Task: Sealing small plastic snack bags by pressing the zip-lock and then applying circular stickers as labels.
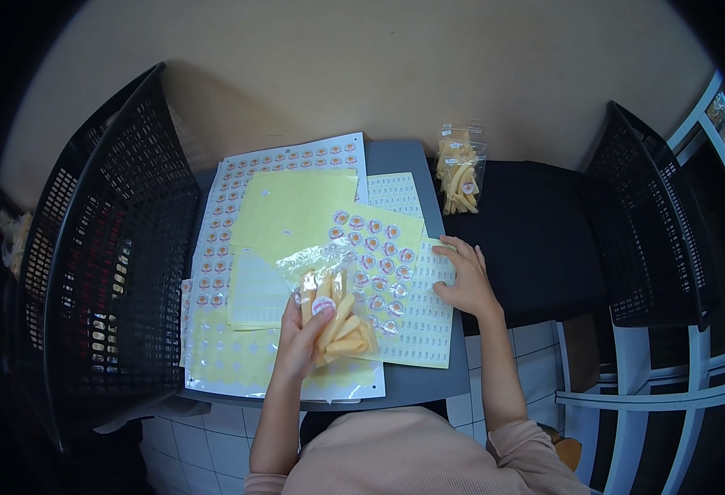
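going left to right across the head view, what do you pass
tall black perforated plastic crate → white sheet of round orange stickers → left hand holding a clear bag of yellow stick snacks → right hand → second black perforated crate

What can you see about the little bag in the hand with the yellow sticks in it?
The bag is clear, shiny plastic, filled with pale yellow-orange sticks. A round sticker sits on its front. The left hand holds it from below, thumb by the sticker, tilted slightly over the sticker sheets on the grey table. Its top looks crinkled. The right hand does not touch it.
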`<control>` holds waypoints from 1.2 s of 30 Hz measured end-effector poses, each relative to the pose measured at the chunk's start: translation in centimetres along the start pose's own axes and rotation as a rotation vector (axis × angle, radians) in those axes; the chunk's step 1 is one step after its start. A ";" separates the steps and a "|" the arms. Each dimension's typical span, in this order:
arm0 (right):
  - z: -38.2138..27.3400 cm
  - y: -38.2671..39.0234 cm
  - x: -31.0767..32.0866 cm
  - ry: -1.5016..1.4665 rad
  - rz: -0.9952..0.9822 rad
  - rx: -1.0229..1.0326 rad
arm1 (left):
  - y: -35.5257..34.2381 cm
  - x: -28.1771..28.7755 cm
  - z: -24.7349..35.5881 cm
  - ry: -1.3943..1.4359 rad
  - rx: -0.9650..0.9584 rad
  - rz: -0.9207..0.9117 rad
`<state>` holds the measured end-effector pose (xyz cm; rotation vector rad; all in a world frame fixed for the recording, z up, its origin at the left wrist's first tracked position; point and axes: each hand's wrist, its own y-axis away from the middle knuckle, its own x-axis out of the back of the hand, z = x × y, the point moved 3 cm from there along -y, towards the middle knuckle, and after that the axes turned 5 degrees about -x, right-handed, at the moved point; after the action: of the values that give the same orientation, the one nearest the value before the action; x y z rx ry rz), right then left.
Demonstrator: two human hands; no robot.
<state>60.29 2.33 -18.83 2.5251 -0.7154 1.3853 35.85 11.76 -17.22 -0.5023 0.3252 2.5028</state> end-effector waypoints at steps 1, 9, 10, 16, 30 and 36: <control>0.3 0.1 -0.2 -0.004 0.023 -0.013 | -0.3 0.0 0.1 0.043 0.031 0.011; 0.7 -0.6 -0.9 -0.019 0.248 -0.122 | -0.3 2.0 0.3 -0.059 -0.058 0.068; 0.6 -0.6 -1.0 -0.032 0.278 -0.118 | 0.0 2.3 0.6 -0.052 -0.088 0.106; 0.5 -0.4 -1.1 0.054 0.351 -0.098 | 1.9 4.0 2.3 0.022 -0.173 0.169; -0.9 -0.5 -0.3 0.131 0.395 -0.068 | 3.7 6.1 3.3 -0.008 -0.220 0.254; -0.8 -0.5 -0.5 0.122 0.420 -0.043 | 3.9 6.1 3.1 0.064 -0.188 0.217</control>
<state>59.71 3.25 -18.80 2.3176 -1.2886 1.6072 28.10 12.52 -16.52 -0.6538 0.1767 2.7484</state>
